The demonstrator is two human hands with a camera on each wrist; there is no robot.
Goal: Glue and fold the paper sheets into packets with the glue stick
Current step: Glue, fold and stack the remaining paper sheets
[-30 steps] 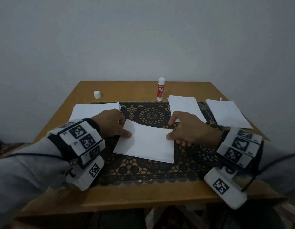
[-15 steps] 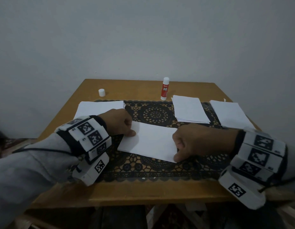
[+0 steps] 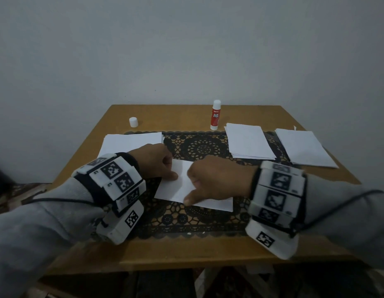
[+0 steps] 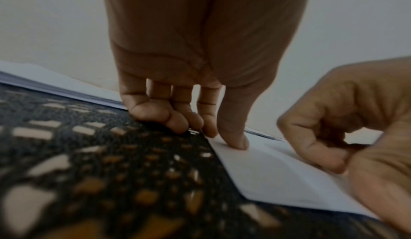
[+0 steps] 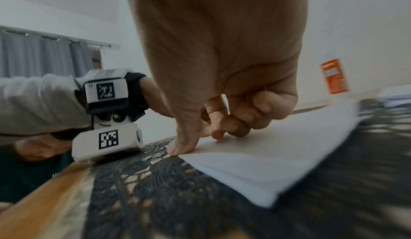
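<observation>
A folded white paper sheet [image 3: 178, 188] [image 4: 278, 177] [image 5: 266, 163] lies on the dark lace mat [image 3: 197, 220] at the table's middle. My left hand [image 3: 171, 172] [image 4: 222, 133] has its fingers curled, and one fingertip [image 4: 235, 142] presses the sheet's left end. My right hand [image 3: 199, 186] [image 5: 211, 128] is a loose fist on the sheet. Its thumb [image 3: 190, 198] [image 5: 180, 147] presses down at the near edge. The red glue stick [image 3: 215, 116] [image 5: 333, 76] stands uncapped at the table's back, away from both hands.
The glue stick's white cap [image 3: 133, 122] stands at the back left. Paper stacks lie at the left [image 3: 131, 141], right of centre [image 3: 249, 140] and far right [image 3: 303, 147]. The wooden table [image 3: 186, 250] stands against a plain wall.
My right hand has slid left from the sheet's right end to its middle, with the thumb running along the near edge. The left hand has kept pressing the left end.
</observation>
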